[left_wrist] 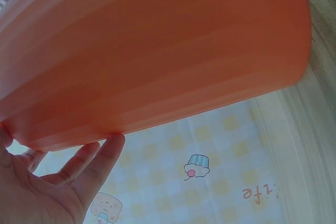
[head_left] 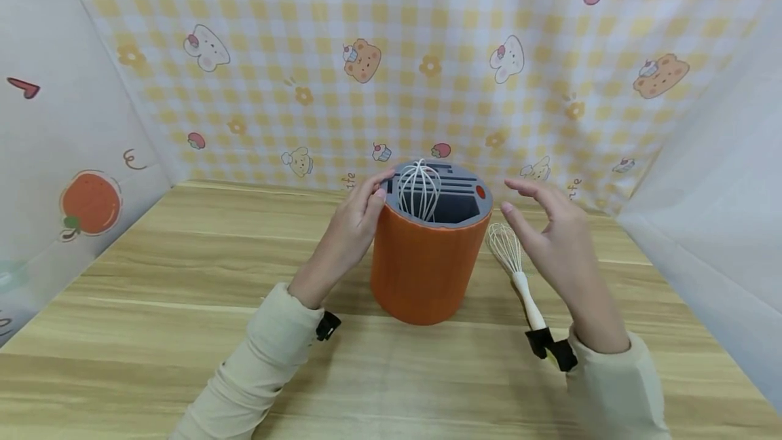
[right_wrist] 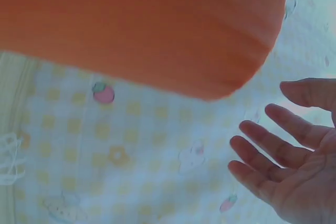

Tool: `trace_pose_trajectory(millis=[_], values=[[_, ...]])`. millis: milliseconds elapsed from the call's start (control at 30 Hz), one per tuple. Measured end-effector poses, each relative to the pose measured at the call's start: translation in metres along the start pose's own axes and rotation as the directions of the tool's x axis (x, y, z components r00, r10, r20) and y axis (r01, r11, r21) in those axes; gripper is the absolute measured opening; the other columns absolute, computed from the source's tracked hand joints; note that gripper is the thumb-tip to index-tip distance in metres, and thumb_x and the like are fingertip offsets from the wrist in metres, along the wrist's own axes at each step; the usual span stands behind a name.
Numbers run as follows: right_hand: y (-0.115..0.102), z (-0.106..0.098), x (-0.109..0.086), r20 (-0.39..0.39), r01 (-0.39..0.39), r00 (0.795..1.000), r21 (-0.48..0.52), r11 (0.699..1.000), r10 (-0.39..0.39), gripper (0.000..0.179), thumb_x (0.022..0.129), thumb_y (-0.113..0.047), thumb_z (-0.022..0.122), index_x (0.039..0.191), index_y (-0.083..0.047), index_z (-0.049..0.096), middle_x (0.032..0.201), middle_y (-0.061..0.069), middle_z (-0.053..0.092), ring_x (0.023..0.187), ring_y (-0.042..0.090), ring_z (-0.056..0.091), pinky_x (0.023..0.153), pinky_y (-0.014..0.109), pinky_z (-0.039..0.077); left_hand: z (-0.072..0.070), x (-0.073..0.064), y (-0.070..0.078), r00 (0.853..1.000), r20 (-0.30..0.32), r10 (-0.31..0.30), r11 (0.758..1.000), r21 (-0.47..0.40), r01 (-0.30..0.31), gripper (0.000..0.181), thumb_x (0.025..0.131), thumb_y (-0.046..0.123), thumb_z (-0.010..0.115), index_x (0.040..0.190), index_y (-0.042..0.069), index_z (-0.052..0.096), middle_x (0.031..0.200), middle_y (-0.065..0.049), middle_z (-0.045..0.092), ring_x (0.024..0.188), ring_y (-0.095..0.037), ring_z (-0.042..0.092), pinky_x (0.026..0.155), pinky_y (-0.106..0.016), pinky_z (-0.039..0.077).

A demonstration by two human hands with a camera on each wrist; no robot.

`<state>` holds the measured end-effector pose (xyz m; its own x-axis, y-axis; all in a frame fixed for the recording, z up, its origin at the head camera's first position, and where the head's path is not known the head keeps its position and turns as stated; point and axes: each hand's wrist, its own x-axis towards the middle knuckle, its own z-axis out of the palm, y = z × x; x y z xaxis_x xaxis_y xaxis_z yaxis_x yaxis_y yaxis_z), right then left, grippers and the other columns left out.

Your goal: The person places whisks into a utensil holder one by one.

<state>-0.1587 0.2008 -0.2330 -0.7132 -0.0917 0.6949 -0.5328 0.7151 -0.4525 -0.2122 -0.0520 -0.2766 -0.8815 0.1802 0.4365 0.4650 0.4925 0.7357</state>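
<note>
Worktop (head_left: 183,297) has an orange holder (head_left: 421,269) toward its back edge, left hand (head_left: 353,224) kinda outstretched against it, right hand (head_left: 559,236) spread wide nearby.

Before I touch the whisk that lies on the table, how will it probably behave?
The whisk is probably light, since its loops are thin and open. They may flex if squeezed. Its slim, rounded-looking handle could roll if pushed.
</note>
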Motion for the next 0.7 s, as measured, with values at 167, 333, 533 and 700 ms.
trace_pose_trajectory(millis=[167,333,533,700], values=[[0.012,-0.007,0.001,0.07,-0.094,0.993,-0.063,0.994,0.098,0.034,0.089,-0.013,0.061,0.12,0.0,0.059,0.12,0.021,0.058,0.108,0.036,0.054,0.088,0.05,0.041,0.0,0.0,0.001,1.0,0.002,0.004,1.0,0.002,-0.004,0.043,0.099,0.04,0.027,0.138,0.027,0.042,0.143,0.002,0.041,0.13,-0.018,0.041,0.106,-0.043,0.036],[0.026,-0.008,0.002,0.151,-0.163,0.971,-0.16,0.973,0.188,0.036,0.091,-0.017,0.058,0.121,0.002,0.056,0.124,0.022,0.056,0.107,0.039,0.053,0.088,0.054,0.042,0.0,0.0,0.001,1.0,0.0,0.003,1.0,0.004,-0.003,0.043,0.099,0.04,0.027,0.138,0.028,0.041,0.143,0.003,0.041,0.131,-0.017,0.04,0.106,-0.043,0.036],[0.043,-0.007,0.003,0.301,-0.245,0.892,-0.308,0.919,0.338,0.045,0.092,-0.026,0.055,0.124,0.005,0.052,0.116,0.029,0.058,0.105,0.042,0.055,0.083,0.054,0.045,0.001,0.0,0.0,1.0,0.002,-0.001,1.0,0.008,0.001,0.043,0.1,0.04,0.027,0.138,0.028,0.042,0.143,0.004,0.041,0.131,-0.017,0.04,0.106,-0.042,0.036],[0.06,-0.003,0.004,0.429,-0.299,0.772,-0.406,0.864,0.469,0.053,0.092,-0.032,0.054,0.125,0.009,0.049,0.114,0.031,0.058,0.1,0.042,0.057,0.078,0.049,0.048,0.0,0.0,0.0,1.0,0.006,-0.003,1.0,0.012,0.003,0.044,0.1,0.041,0.026,0.139,0.028,0.041,0.144,0.004,0.04,0.132,-0.018,0.039,0.106,-0.043,0.036]])
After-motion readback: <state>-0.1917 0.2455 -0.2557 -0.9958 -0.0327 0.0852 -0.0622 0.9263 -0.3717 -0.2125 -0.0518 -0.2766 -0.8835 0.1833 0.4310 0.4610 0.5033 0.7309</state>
